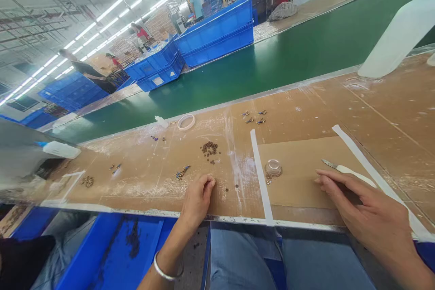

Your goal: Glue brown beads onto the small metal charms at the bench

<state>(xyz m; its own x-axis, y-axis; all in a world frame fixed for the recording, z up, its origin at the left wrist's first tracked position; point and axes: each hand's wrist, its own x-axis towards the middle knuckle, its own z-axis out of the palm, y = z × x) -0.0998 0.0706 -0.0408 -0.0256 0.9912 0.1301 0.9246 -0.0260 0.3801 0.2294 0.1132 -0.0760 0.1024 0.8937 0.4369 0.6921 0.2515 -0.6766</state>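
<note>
My left hand (200, 197) rests on the wooden table, thumb and fingertips pressed together; whatever they pinch, if anything, is too small to name. Just beyond it lie a small cluster of blue and gold pieces (182, 172) and a pile of small brown discs (209, 148). Two loose discs sit to its right. My right hand (369, 210) hovers or rests at the brown sheet's right side, fingers extended and partly spread, with nothing visible in them. Next to its fingertips lies a white-handled knife (353, 173). A small clear round container (273, 168) stands on the brown sheet (299, 158).
White tape strips (261, 176) flank the sheet. Several small blue-gold pieces (261, 121), a tape roll (186, 122) and a small white bottle (161, 121) lie farther back. Beyond runs a green conveyor (217, 77) with blue crates (217, 31). A large white bottle (394, 41) stands at right. People are in the background.
</note>
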